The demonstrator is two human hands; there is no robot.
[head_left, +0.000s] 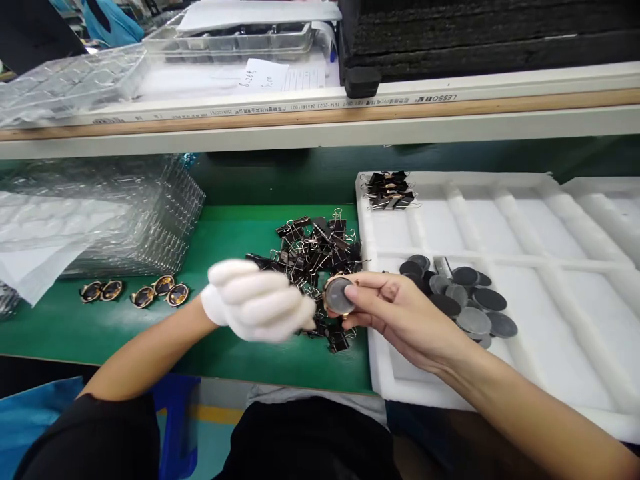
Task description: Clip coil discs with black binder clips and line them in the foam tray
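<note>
Head view, gloved left hand [260,302] palm-down, fingers curled, contents unclear, bare right hand [400,310] pinching gold-rimmed disc [337,297]

Brand marking "LESSO" stands on the white strip [300,105] along the front edge of the shelf [220,139], toward its right end; smaller print further left on the same strip includes Chinese characters and digits, not reliably legible. A paper slip [267,65] behind that edge, near mid-shelf, bears handwriting: "8.26" plus an unclear mark; second line uncertain.
</note>
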